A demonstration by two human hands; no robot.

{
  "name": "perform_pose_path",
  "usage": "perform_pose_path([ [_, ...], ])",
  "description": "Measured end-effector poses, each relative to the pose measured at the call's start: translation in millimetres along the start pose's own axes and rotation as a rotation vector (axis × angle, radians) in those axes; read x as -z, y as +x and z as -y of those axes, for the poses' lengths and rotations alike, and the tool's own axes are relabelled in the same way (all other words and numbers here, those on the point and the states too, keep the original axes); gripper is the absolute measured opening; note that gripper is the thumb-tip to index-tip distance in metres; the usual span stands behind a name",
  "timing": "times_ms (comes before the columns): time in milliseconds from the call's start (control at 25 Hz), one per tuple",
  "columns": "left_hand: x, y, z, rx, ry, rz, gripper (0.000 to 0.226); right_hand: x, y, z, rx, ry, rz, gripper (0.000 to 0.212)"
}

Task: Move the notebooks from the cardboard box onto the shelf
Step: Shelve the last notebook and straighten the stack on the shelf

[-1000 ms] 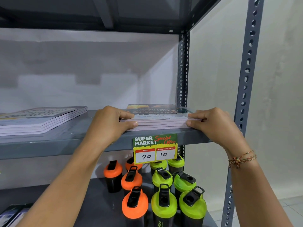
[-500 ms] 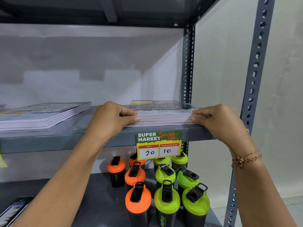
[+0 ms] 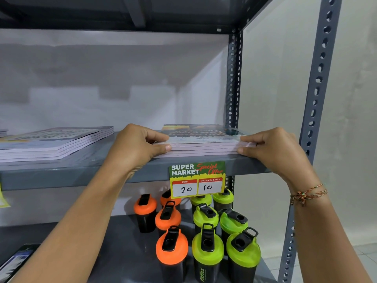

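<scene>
Both hands clasp a stack of notebooks (image 3: 202,142) lying flat on the grey shelf (image 3: 85,172): left hand (image 3: 138,146) curled on its left edge, right hand (image 3: 271,148) on its right edge. A second stack (image 3: 53,141) lies left; a price tag (image 3: 197,179) hangs below, above shaker bottles (image 3: 204,231)

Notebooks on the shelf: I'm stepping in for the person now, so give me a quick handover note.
Left hand and right hand each grip an end of the right notebook stack, which lies flat at the shelf's front edge above the price tag.
Done: another notebook stack lies further left.
Left: square up, let go. The cardboard box is out of view, so remaining notebooks are unknown.
</scene>
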State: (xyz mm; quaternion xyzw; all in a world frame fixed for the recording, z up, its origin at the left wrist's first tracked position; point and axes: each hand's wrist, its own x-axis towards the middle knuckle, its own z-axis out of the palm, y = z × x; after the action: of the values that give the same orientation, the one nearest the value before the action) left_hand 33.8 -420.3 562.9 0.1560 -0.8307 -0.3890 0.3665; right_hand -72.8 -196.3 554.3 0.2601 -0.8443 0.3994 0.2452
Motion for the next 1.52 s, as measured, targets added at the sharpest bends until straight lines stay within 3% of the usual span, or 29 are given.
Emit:
perform_pose_path([
  [360, 1.0, -7.1, 3.9, 0.011, -0.092, -0.024, 0.028, -5.2, -1.4, -4.8, 0.002, 0.051, -0.025, 0.035],
  [840, 0.6, -8.4, 4.4, -0.062, 0.108, -0.060, 0.032, -8.6, 1.6, -3.5, 0.056, 0.030, -0.012, 0.034],
  [1520, 6.3, -3.7, 8.6, -0.073, 0.081, 0.024, 0.039, -8.1, 2.5, 3.4, -0.012, 0.036, 0.011, 0.034],
])
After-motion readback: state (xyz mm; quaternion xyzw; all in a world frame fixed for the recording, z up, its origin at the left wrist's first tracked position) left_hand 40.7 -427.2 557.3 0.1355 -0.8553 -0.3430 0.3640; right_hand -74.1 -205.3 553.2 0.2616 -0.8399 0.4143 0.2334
